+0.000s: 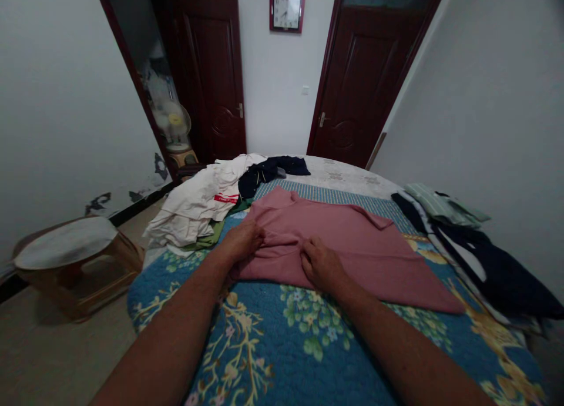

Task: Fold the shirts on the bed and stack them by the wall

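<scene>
A pink shirt (352, 235) lies spread flat on the blue floral quilt (273, 347), its neck and sleeve edges toward the far side. My left hand (244, 240) is closed on the cloth near the shirt's left end. Closer to the middle, my right hand (321, 264) pinches the same shirt with its fingers curled. Between the two hands the fabric is bunched into wrinkles, while the right part stays mostly smooth. My fingertips are partly hidden by the backs of my hands.
White clothes (194, 200) and a dark navy garment (264, 174) are heaped at the far left. A stack of folded clothes (480, 247) lies along the right edge. On the floor to the left stands a wooden stool (73, 241). Two dark doors and a wall clock (287, 10) are beyond.
</scene>
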The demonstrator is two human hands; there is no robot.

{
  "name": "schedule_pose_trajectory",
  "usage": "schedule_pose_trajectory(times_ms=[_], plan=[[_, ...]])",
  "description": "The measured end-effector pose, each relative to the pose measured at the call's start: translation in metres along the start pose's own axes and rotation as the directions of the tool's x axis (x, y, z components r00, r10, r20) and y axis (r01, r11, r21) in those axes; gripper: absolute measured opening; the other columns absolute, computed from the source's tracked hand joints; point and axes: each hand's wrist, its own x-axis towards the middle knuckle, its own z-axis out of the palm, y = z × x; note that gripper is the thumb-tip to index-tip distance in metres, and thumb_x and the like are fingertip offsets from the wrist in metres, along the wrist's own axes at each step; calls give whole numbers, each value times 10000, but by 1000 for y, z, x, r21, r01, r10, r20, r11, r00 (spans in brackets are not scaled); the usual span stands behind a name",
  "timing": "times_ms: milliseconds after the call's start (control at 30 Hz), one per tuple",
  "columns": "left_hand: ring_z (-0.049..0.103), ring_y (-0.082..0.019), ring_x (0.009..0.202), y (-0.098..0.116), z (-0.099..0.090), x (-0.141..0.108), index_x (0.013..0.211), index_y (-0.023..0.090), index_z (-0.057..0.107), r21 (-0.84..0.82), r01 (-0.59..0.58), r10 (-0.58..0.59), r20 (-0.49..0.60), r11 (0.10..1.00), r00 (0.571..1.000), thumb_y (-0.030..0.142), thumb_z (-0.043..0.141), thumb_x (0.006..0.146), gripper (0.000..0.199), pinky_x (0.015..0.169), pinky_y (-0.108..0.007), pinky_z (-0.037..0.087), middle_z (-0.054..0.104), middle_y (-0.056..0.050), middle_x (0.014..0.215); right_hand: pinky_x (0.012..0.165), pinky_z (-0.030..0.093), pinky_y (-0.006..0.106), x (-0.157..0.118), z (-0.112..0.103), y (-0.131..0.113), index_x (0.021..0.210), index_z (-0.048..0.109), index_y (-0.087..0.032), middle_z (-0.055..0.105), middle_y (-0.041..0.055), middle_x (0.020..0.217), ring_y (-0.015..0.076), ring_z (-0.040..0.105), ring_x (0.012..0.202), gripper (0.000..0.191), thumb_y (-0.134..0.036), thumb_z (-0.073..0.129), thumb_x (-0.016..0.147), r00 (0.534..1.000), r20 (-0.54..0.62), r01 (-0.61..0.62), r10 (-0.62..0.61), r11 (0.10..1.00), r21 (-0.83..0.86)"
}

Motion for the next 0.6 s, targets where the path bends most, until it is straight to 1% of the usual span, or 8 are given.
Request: schedule_pose_trajectory(times_ms=[67, 133, 267, 333, 400, 467, 533, 600], plan=[[712, -227, 915, 1, 2, 5, 931, 240, 788, 29, 42, -41, -37, 999, 998, 269, 633, 936, 158, 825, -293, 505, 778, -68, 954, 871, 523, 298, 1, -1, -2, 1250, 704, -214, 680, 117, 1229, 221, 666, 1030, 276, -255, 510, 1057, 999, 29, 40, -40, 999, -13], [717, -236, 959, 4, 3, 12, 975, 230, 777, -34, 79, -83, -126, 996, 989, 276, 593, 976, 189, 853, -311, 512, 785, -86, 1016, 914, 506, 300, 2, -2, -4, 1216, 718, -213, 711, 109, 1174, 225, 667, 1059, 268, -244, 498, 1066, 997, 42, 65, -65, 998, -2], [732, -252, 1042, 14, 6, 28, 1181, 198, 770, -409, 86, -197, -238, 908, 951, 265, 541, 994, 304, 938, -360, 559, 800, -107, 1124, 927, 497, 296, 3, -1, -3, 1290, 708, -245, 729, 92, 1174, 222, 671, 1074, 303, -237, 496, 1072, 996, 24, 80, -81, 996, 28], [719, -256, 1149, 14, 8, 30, 1330, 205, 731, -477, 17, -168, -276, 879, 946, 224, 531, 981, 403, 1032, -387, 552, 783, -113, 1256, 914, 509, 290, 3, 0, -2, 1295, 703, -247, 711, 97, 1216, 218, 677, 1072, 301, -240, 510, 1065, 999, 8, 53, -53, 998, 29], [672, -268, 1275, 11, 10, 27, 1404, 223, 701, -397, -31, -108, -323, 917, 940, 201, 553, 966, 463, 1134, -413, 503, 737, -116, 1386, 912, 529, 291, 3, 2, 0, 1289, 699, -232, 686, 114, 1278, 219, 681, 1091, 300, -224, 530, 1041, 1000, -24, 6, -5, 999, 41], [641, -297, 1329, 7, 10, 19, 1424, 217, 690, -256, 17, -106, -336, 967, 936, 212, 588, 955, 480, 1167, -431, 474, 707, -134, 1431, 964, 540, 310, 4, 4, 2, 1355, 669, -204, 650, 147, 1384, 236, 666, 1185, 366, -200, 543, 1011, 995, -89, -36, 43, 997, 74], [668, -321, 1278, 6, 9, 9, 1425, 206, 684, -141, 135, -171, -283, 981, 944, 251, 608, 958, 475, 1110, -430, 503, 731, -152, 1376, 1054, 522, 340, 7, 7, 6, 1434, 625, -161, 638, 178, 1444, 256, 639, 1280, 440, -199, 536, 1005, 985, -147, -70, 89, 989, 126], [712, -331, 1185, 9, 7, 1, 1380, 217, 705, -37, 246, -248, -168, 969, 954, 313, 615, 966, 435, 1021, -418, 534, 777, -150, 1268, 1109, 495, 358, 12, 7, 11, 1486, 592, -125, 675, 190, 1425, 266, 647, 1295, 478, -243, 524, 1028, 978, -141, -124, 152, 973, 195]])
